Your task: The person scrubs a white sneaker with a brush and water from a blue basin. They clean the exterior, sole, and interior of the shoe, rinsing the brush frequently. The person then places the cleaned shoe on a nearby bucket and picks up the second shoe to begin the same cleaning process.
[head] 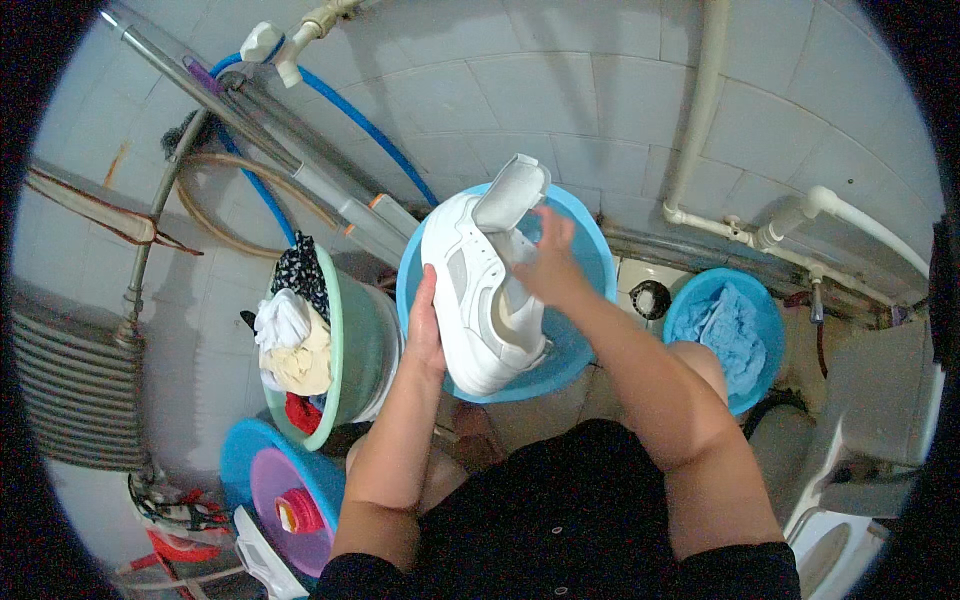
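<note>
A white lace-up sneaker (pixel 469 300) without laces is held over a light blue basin (pixel 581 352). Its grey-lined tongue (pixel 514 195) is pulled up and out, and the heel points towards me. My left hand (pixel 426 330) grips the shoe along its left side, thumb up against the upper. At the other side of the shoe's opening is my right hand (pixel 555 262), blurred, with the fingers near the tongue. Whether those fingers pinch the shoe or only touch it, I cannot tell.
At left stands a pale green bucket (pixel 349 352) of clothes, with a blue basin (pixel 244 450) and a purple basin (pixel 274 480) below it. A smaller blue basin (pixel 772 337) holding blue cloth (pixel 727 337) is at right, near a floor drain (pixel 649 298). Pipes and a tap (pixel 289 64) line the wall.
</note>
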`<action>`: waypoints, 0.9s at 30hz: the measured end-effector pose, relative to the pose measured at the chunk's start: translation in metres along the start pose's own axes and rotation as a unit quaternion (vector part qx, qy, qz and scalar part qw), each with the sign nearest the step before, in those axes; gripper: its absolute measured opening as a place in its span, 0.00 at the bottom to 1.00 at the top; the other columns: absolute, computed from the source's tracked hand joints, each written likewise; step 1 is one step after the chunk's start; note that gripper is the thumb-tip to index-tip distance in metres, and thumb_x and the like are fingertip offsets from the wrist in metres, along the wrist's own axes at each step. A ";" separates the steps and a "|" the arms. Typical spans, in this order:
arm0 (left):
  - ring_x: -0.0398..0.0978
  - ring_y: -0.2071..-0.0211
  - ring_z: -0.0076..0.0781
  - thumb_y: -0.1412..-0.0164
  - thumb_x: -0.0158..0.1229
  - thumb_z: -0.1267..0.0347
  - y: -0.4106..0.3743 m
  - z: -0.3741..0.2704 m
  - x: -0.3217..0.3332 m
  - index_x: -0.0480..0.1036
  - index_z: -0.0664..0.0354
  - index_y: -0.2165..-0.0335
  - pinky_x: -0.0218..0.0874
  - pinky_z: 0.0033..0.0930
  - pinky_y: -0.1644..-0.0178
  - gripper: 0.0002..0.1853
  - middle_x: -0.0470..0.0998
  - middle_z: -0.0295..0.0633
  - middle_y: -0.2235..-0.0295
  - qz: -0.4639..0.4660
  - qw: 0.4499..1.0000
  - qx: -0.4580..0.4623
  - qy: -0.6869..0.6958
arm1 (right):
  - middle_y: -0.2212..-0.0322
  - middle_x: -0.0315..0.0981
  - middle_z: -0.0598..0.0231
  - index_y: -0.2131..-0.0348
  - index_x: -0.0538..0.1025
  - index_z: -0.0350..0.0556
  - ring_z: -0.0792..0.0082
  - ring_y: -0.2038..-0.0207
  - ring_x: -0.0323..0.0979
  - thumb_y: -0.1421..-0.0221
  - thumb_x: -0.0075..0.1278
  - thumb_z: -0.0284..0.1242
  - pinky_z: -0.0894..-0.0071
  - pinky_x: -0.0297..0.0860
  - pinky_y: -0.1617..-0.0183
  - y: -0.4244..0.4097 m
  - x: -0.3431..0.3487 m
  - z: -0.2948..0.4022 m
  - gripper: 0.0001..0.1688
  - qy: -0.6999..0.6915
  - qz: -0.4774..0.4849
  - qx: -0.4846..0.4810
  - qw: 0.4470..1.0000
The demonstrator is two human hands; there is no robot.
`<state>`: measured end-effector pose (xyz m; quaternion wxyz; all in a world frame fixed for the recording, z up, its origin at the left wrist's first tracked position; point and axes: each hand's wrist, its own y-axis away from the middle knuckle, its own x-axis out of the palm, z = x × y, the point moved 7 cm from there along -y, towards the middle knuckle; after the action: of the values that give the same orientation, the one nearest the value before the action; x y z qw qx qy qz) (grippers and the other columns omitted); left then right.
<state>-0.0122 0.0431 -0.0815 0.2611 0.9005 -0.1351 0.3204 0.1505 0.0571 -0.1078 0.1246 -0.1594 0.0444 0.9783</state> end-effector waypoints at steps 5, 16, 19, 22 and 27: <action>0.65 0.50 0.41 0.41 0.42 0.48 0.001 0.001 -0.008 0.55 0.64 0.46 0.56 0.41 0.45 0.35 0.64 0.48 0.48 0.018 0.999 -0.017 -0.023 | 0.63 0.70 0.53 0.57 0.68 0.34 0.61 0.63 0.70 0.51 0.50 0.30 0.60 0.66 0.58 0.007 0.011 -0.008 0.23 -0.245 0.241 0.196 0.918; 0.56 0.45 0.50 0.43 0.48 0.62 0.006 -0.037 0.036 0.46 0.66 0.43 0.48 0.37 0.42 0.35 0.55 0.61 0.46 -0.011 0.712 0.247 -0.657 | 0.66 0.71 0.57 0.60 0.71 0.33 0.64 0.66 0.69 0.52 0.44 0.24 0.66 0.65 0.63 -0.005 -0.009 -0.015 0.18 -0.129 0.109 0.136 0.976; 0.64 0.50 0.51 0.44 0.46 0.66 0.014 -0.046 0.036 0.56 0.62 0.46 0.55 0.39 0.48 0.27 0.65 0.59 0.52 -0.062 0.746 0.202 -0.632 | 0.63 0.69 0.56 0.55 0.67 0.33 0.62 0.62 0.67 0.52 0.48 0.26 0.63 0.64 0.59 0.004 -0.014 0.007 0.23 -0.081 0.121 0.134 0.980; 0.71 0.62 0.54 0.42 0.45 0.65 0.027 -0.054 0.041 0.68 0.57 0.54 0.61 0.45 0.57 0.18 0.74 0.56 0.66 -0.111 0.733 0.243 -0.626 | 0.54 0.61 0.50 0.49 0.62 0.37 0.56 0.53 0.62 0.55 0.54 0.29 0.61 0.60 0.51 0.017 -0.031 0.025 0.34 -0.043 0.037 0.080 0.995; 0.72 0.66 0.55 0.41 0.43 0.62 0.034 -0.048 0.035 0.70 0.58 0.57 0.62 0.47 0.60 0.17 0.75 0.56 0.69 -0.130 0.718 0.271 -0.627 | 0.43 0.38 0.51 0.42 0.52 0.48 0.45 0.42 0.45 0.65 0.60 0.24 0.60 0.52 0.41 0.033 -0.043 0.080 0.52 0.152 -0.026 -0.206 0.966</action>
<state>-0.0242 0.0391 -0.0143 -0.0999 0.9363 -0.0568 -0.3318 0.1570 0.0255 -0.0164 0.1064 -0.3291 -0.1436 0.9272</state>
